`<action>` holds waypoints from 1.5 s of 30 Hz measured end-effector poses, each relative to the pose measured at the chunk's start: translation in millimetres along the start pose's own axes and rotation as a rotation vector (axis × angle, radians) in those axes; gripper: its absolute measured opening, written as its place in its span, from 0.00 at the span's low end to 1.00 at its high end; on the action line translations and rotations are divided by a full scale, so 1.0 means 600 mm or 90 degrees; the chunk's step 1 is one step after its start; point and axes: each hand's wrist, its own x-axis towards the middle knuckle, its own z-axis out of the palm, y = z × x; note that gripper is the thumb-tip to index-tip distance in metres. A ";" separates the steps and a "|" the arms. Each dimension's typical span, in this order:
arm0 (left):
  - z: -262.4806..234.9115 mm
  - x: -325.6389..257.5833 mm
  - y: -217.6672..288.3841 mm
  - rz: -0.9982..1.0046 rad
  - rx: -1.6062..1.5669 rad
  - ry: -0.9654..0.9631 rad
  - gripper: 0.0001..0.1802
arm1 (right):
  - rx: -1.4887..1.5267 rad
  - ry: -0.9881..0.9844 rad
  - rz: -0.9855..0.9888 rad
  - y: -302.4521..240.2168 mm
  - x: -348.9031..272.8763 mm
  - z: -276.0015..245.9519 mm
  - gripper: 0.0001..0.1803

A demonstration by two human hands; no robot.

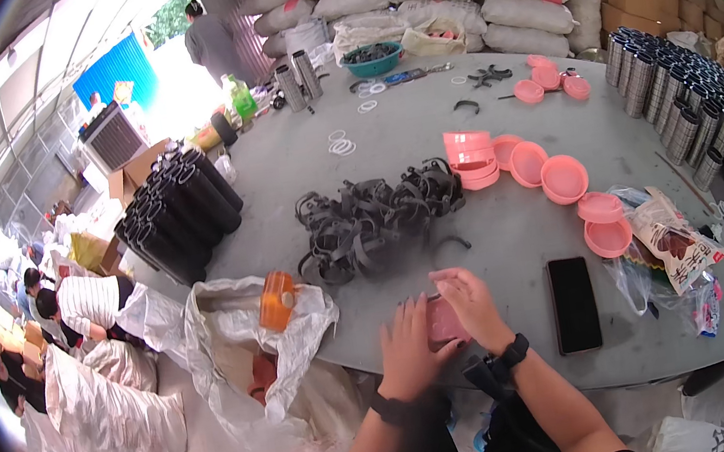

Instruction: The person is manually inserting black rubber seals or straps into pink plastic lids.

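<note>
Near the front edge of the grey table, a pink round plastic cap sits between my hands. My left hand closes on its left side, fingers stretched forward and thumb along the near rim. From the right, my right hand holds it with the fingers bent over its far side. Part of the cap is hidden by the hands. Just beyond lies a tangled pile of black curved plastic clips, and one loose black clip is close to my right fingertips. A curved row of pink caps runs to the right.
A black phone and snack bags lie at right. Black tubes stand at left, silvery tubes far right. An orange container rests on an open white sack. A teal basin is at the back.
</note>
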 end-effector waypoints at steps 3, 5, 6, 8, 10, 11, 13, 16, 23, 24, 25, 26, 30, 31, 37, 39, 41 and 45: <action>-0.005 0.004 0.001 0.012 0.027 0.001 0.53 | 0.002 -0.008 0.002 0.006 0.001 0.000 0.16; -0.005 0.005 0.000 0.022 0.007 -0.002 0.53 | -0.035 -0.007 -0.024 0.007 0.000 0.000 0.17; -0.008 0.005 0.000 0.017 0.004 -0.002 0.53 | -0.037 -0.010 -0.020 0.007 0.000 0.000 0.17; -0.013 0.006 0.001 0.025 -0.050 -0.004 0.51 | -0.017 -0.002 -0.020 0.005 0.001 -0.001 0.16; -0.012 0.003 0.001 0.009 -0.059 -0.001 0.51 | -0.019 -0.004 -0.021 0.005 0.000 0.000 0.16; -0.011 0.001 0.002 -0.001 -0.065 0.004 0.50 | -0.017 -0.003 -0.028 0.005 0.000 0.001 0.16; -0.015 0.001 0.007 -0.004 -0.071 0.001 0.50 | -0.018 0.001 -0.027 0.002 -0.002 0.000 0.15; -0.013 -0.001 0.009 -0.001 -0.072 0.009 0.50 | -0.012 0.000 -0.033 0.003 -0.004 -0.002 0.15; -0.010 -0.004 0.012 0.007 -0.072 0.058 0.49 | -0.022 0.016 -0.044 0.003 -0.001 -0.005 0.15; -0.011 -0.003 0.012 0.002 -0.072 0.055 0.49 | -0.021 0.015 -0.038 0.000 0.000 -0.007 0.15; -0.013 -0.002 0.010 0.006 -0.086 0.052 0.49 | -0.026 0.028 -0.039 -0.004 0.000 -0.009 0.14; -0.015 -0.001 0.007 0.009 -0.101 0.048 0.49 | -0.031 0.041 -0.040 -0.006 0.002 -0.012 0.14; -0.023 0.003 -0.020 0.001 -0.221 0.060 0.49 | -0.093 0.091 -0.095 0.000 0.013 -0.029 0.14; -0.027 -0.002 -0.031 -0.012 -0.218 0.059 0.49 | -0.089 0.084 -0.085 0.000 0.016 -0.030 0.14; -0.121 -0.056 -0.136 -0.109 -0.201 0.304 0.46 | -0.074 0.135 -0.040 -0.011 0.015 -0.041 0.13; -0.166 -0.091 -0.206 -0.177 -0.147 0.389 0.46 | -0.089 0.128 -0.052 -0.014 0.012 -0.035 0.14; -0.214 -0.126 -0.254 -0.288 0.027 0.408 0.46 | -0.109 0.131 -0.067 -0.001 0.017 -0.042 0.15; -0.230 -0.164 -0.274 -0.472 0.402 0.322 0.46 | -0.638 0.139 -0.224 0.020 0.037 -0.059 0.21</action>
